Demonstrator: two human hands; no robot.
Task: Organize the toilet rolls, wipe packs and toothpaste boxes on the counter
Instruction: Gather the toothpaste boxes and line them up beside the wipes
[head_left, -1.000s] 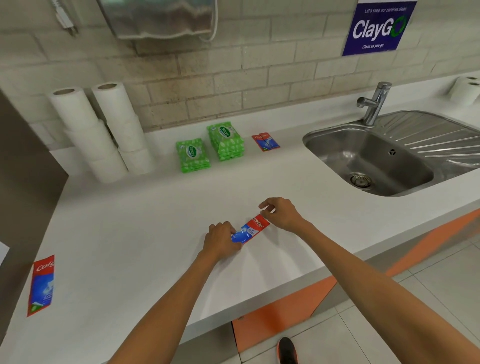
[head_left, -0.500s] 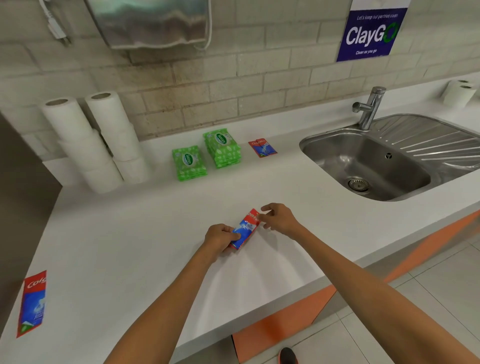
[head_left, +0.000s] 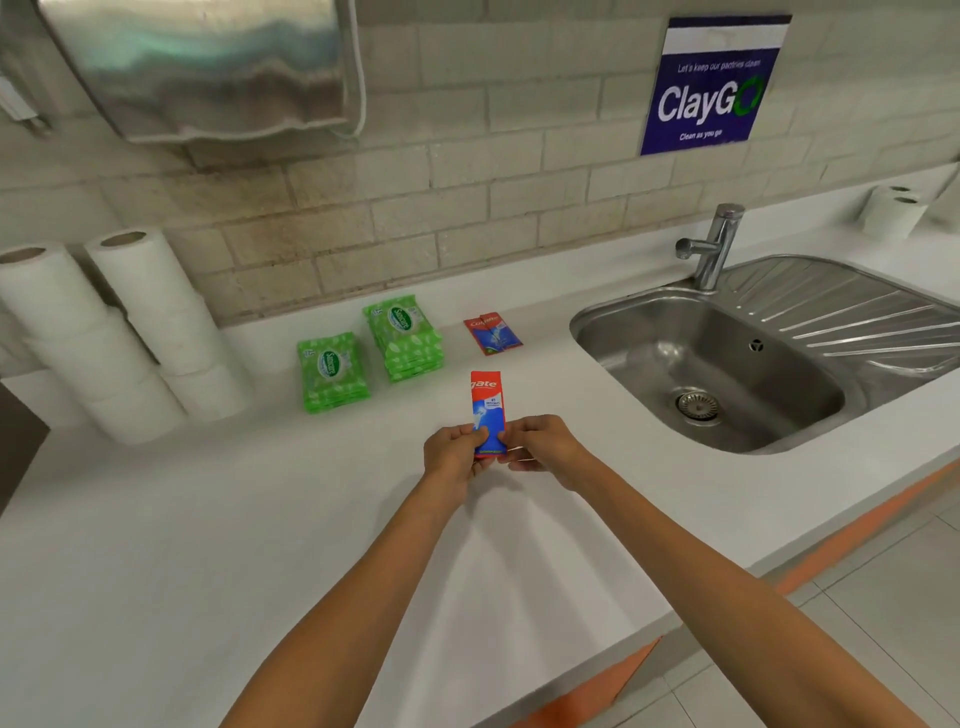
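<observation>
Left hand (head_left: 453, 456) and right hand (head_left: 543, 448) pinch toothpaste box (head_left: 487, 408); counter (head_left: 208, 545) edge, sink (head_left: 649, 353) well apart.

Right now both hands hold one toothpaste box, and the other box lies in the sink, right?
No. Head view: left hand and right hand hold one toothpaste box, but the other box lies on the counter beside the wipe packs, outside the sink.

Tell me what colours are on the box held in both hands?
The toothpaste box is red on top, blue and white below; head view.
</observation>
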